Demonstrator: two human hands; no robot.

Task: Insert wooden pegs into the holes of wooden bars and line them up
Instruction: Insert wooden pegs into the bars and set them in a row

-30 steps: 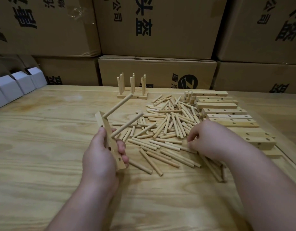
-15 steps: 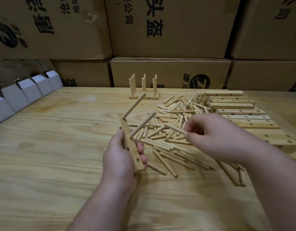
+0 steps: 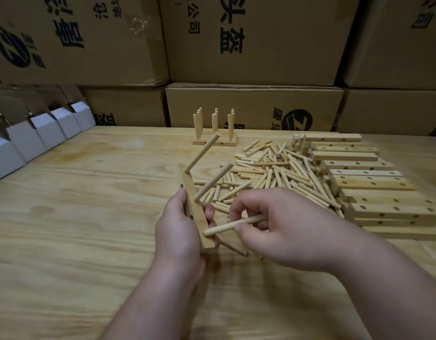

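My left hand (image 3: 179, 229) grips a wooden bar (image 3: 193, 200), held on edge above the table. Two pegs stick out of the bar, an upper peg (image 3: 202, 153) and a second peg (image 3: 214, 181), both slanting up to the right. My right hand (image 3: 271, 224) pinches a third peg (image 3: 233, 225) and holds its tip against the bar's lower end. A pile of loose pegs (image 3: 273, 175) lies behind my hands. Finished bars with upright pegs (image 3: 214, 130) stand at the back of the table.
Several drilled bars without pegs (image 3: 366, 182) are stacked at the right. White cardboard boxes (image 3: 40, 133) line the left edge of the table. Large brown cartons (image 3: 253, 40) form a wall behind the wooden table (image 3: 77, 217).
My right hand picked a peg out of the pile and carried it left and down to the lower end of the bar. The left hand kept the bar steady.
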